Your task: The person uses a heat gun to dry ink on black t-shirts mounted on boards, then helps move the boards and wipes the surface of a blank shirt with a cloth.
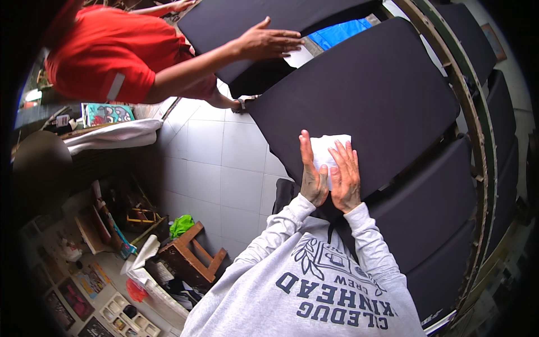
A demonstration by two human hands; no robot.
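Note:
My right hand (346, 178) lies with outstretched fingers on a small white folded piece (325, 149), cloth or paper. That piece rests near the front edge of a black fabric-covered board (365, 90). My left hand (314, 177) is beside the white piece, turned on its edge with fingers straight up and the thumb toward the right hand. Both hands are open, and neither is wrapped around anything. Whether the left hand touches the white piece is hard to tell.
A co-worker in a red shirt (112, 50) reaches an open hand (269, 42) over another black board (224, 33). More black boards (426, 191) line the right along a metal rail (477, 129). A wooden stool (193, 253) stands on the tiled floor (202, 174).

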